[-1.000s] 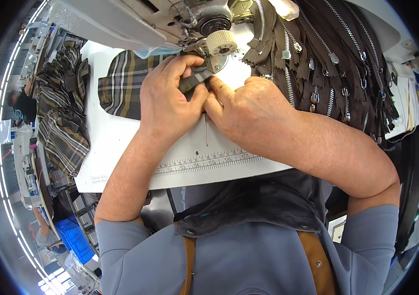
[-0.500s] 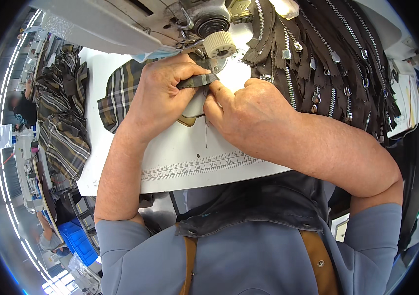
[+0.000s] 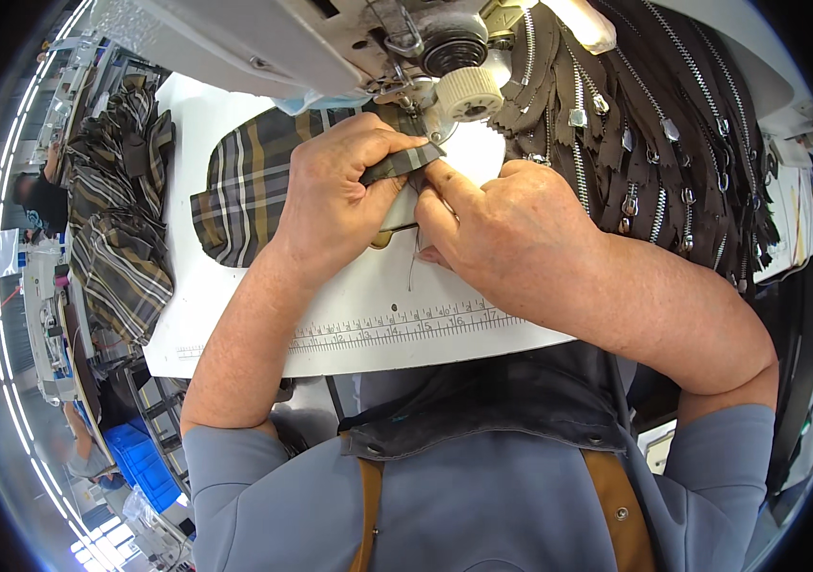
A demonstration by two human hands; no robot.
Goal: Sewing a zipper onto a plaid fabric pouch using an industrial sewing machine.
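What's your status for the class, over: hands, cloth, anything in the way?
Left hand pinching plaid strip; right hand at its end. Plaid cloth flat on table, left of hands. Sewing machine just ahead; brown zippers heaped close on right.

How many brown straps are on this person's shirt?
2: a left strap and a right strap, each running from the dark apron over the grey-blue shirt. Any behind the body would be hidden.

Room lies along the table's point(image 3: 359, 357) near edge between the left forearm point(image 3: 254, 329) and right forearm point(image 3: 635, 296), and in a narrow bare strip left of the plaid cloth point(image 3: 239, 195). The sewing machine head point(image 3: 244, 48) blocks the far edge overhead; zippers point(image 3: 630, 143) crowd the right side.
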